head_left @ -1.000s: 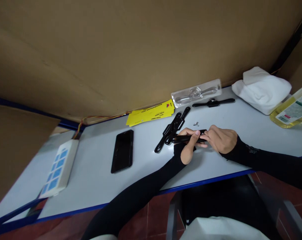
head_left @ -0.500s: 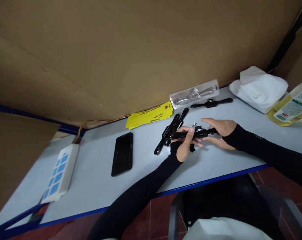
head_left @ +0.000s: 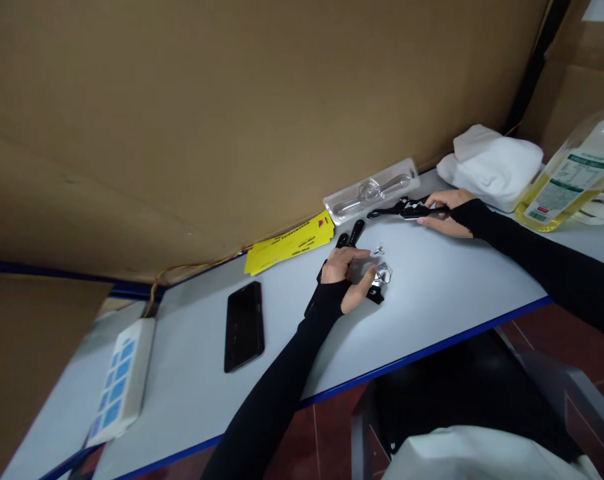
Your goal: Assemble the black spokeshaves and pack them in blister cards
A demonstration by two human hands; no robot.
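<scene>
At the back right of the table, my right hand (head_left: 449, 212) grips the handle of a black spokeshave (head_left: 413, 212). This tool is right at another black spokeshave (head_left: 377, 214), and the two overlap in my view. My left hand (head_left: 345, 273) is over more black spokeshaves (head_left: 357, 233), partly hiding them. Its thumb and forefinger are apart, pointing toward shiny metal pieces (head_left: 383, 273). A small black part (head_left: 375, 296) lies just below these pieces, and a small silver screw (head_left: 379, 251) lies above them.
Yellow printed cards (head_left: 292, 247) and a clear plastic blister pack (head_left: 369, 193) lie along the cardboard wall. A phone (head_left: 245, 327) and a white power strip (head_left: 125, 383) are to the left. A white cloth bundle (head_left: 492, 163) and a bottle of yellow liquid (head_left: 565, 180) stand right.
My right hand has carried the spokeshave back and right to the one near the blister pack. My left hand has let go of it and moved left over the other spokeshaves, uncovering metal pieces.
</scene>
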